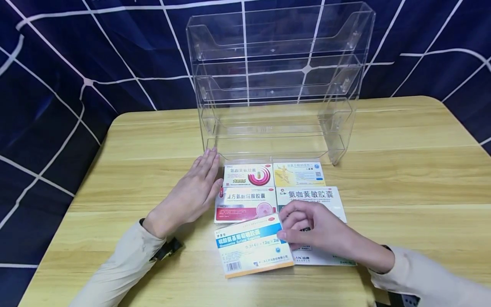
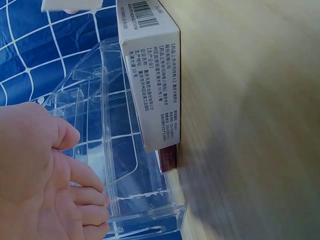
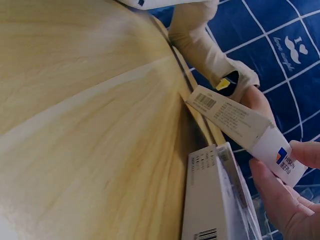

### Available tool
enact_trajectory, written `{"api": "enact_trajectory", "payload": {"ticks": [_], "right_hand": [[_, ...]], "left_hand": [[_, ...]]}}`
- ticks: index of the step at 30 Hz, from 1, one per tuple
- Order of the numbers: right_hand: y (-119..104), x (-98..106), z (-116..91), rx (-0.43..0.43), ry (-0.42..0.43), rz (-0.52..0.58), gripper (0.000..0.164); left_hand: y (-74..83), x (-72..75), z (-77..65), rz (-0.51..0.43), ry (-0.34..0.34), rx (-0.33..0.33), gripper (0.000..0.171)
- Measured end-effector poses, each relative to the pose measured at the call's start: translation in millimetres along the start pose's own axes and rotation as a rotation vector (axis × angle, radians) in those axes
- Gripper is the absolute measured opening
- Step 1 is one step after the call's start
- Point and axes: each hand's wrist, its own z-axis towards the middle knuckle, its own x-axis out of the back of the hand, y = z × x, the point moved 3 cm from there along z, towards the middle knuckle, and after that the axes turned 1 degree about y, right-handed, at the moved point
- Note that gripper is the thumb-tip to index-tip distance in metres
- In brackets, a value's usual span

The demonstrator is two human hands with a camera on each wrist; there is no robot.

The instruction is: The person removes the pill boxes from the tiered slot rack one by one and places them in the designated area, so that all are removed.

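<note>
My right hand (image 1: 316, 224) pinches a white medicine box (image 1: 255, 251) with a blue band and an orange edge by its right end, between thumb and fingers. That box is tilted, its near end raised off the table in the right wrist view. My left hand (image 1: 189, 194) lies with straight fingers beside the left column of boxes, fingertips near the rack's front left corner. Closest to it are a pink-and-white box (image 1: 245, 205) and a box with a pink ring design (image 1: 248, 175). The right hand partly covers a white box (image 1: 326, 257) with green print.
A clear acrylic tiered rack (image 1: 337, 136) stands behind the boxes. A yellow-and-white box (image 1: 299, 173) and a white capsule box (image 1: 310, 195) form the right column. The wooden table (image 1: 414, 183) is backed by dark blue cloth (image 1: 134, 47) with white lines.
</note>
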Motion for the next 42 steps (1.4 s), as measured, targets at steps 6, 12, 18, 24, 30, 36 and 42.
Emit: {"api": "enact_trajectory", "payload": {"ticks": [6, 12, 18, 24, 30, 36, 42], "right_hand": [[1.9, -6.6, -0.1, 0.016, -0.022, -0.037, 0.042], [-0.3, -14.4, -2.3, 0.11, -0.027, -0.138, 0.048], [-4.7, -21.2, -7.8, 0.223, -0.015, -0.364, 0.049], [-14.3, -30.3, -17.7, 0.432, 0.059, -0.723, 0.041], [-17.8, -55.5, -26.0, 0.784, 0.015, -1.144, 0.031], [-5.0, -78.7, -25.3, 0.997, 0.017, -1.435, 0.031], [3.7, -84.8, -27.0, 1.006, 0.07, -1.441, 0.038]], "left_hand": [[-0.3, -0.3, -0.2, -0.002, 0.005, -0.003, 0.06], [-1.0, -1.1, 0.2, -0.002, 0.013, -0.006, 0.06], [-1.2, -2.1, 1.2, -0.004, 0.011, -0.006, 0.06], [-0.8, -1.9, 1.4, -0.011, 0.01, -0.007, 0.06], [-0.5, -0.1, 1.3, -0.01, 0.009, -0.001, 0.06], [0.3, -0.7, 0.3, -0.021, 0.0, 0.003, 0.061], [0.4, -0.9, 0.0, -0.015, 0.0, 0.002, 0.061]]}}
